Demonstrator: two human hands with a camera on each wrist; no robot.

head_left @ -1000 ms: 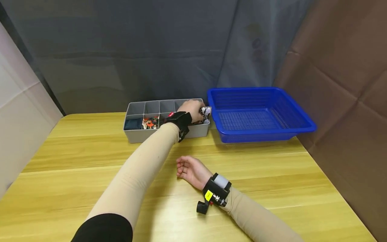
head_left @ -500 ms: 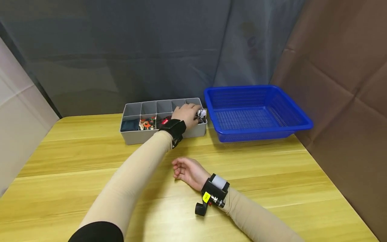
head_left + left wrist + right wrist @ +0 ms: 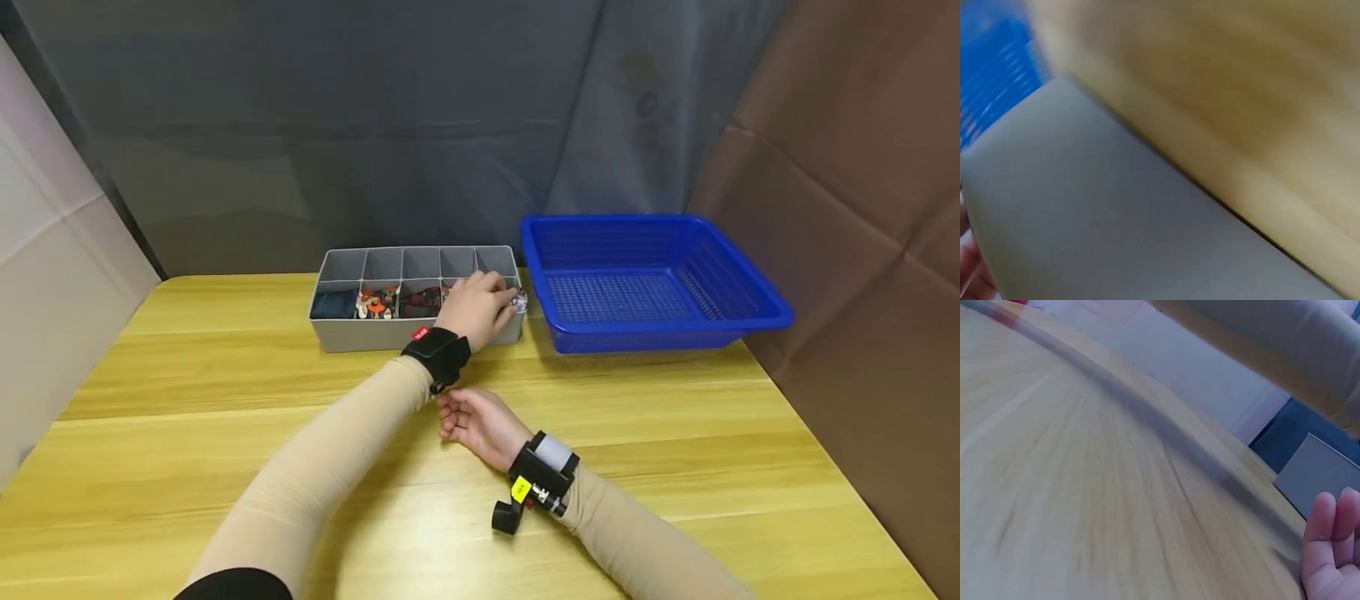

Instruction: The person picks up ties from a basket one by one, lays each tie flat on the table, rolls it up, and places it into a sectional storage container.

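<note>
My left hand (image 3: 480, 305) reaches over the right end of a grey divided tray (image 3: 352, 335). Its fingers curl over a small black-and-white patterned bundle (image 3: 518, 301) at the tray's near right compartment. Other near compartments hold a dark blue bundle (image 3: 333, 305), an orange patterned one (image 3: 377, 303) and a dark red one (image 3: 422, 302). My right hand (image 3: 471, 417) rests on the wooden table (image 3: 675, 433), fingers loosely curled and holding nothing. The blurred left wrist view shows only the tray's grey wall (image 3: 1085, 206). Fingertips (image 3: 1330, 532) of the right hand show in the right wrist view.
A blue mesh basket (image 3: 652, 335) with nothing visible in it stands right beside the tray, also visible as blue basket (image 3: 991, 75). A dark curtain hangs behind, a brown panel stands at the right and a pale panel at the left. Both wrists carry cameras.
My left hand has drawn back toward me and lowered, bringing the patterned bundle from above the tray's far right corner into its near right end. The right hand has stayed put.
</note>
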